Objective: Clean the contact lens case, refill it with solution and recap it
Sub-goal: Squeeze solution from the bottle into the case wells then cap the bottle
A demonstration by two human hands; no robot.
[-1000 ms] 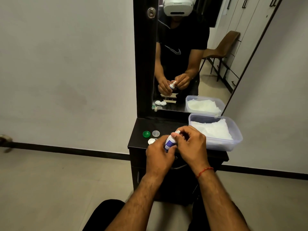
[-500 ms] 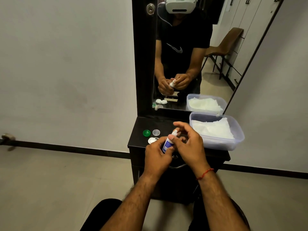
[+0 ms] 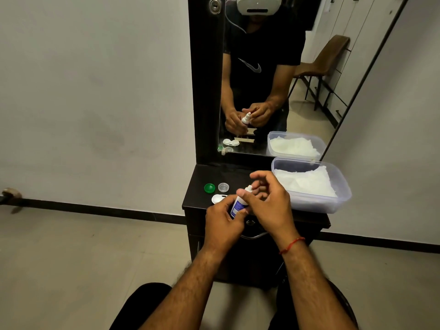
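Note:
My left hand grips a small white solution bottle with a blue label, tilted over the front of the dark dresser top. My right hand pinches the white cap at the bottle's top between thumb and fingers. The white contact lens case lies open on the dresser just left of the bottle, partly hidden by my left fingers. Its green cap and clear cap lie loose behind it.
A clear plastic box holding white tissues stands on the dresser's right side and overhangs its edge. A tall mirror rises behind the dresser. A drawer handle is below my hands. Tiled floor lies all around.
My right fingers have shifted around the bottle's cap, opening from a tight cover to a looser pinch. The left hand and bottle have stayed in place.

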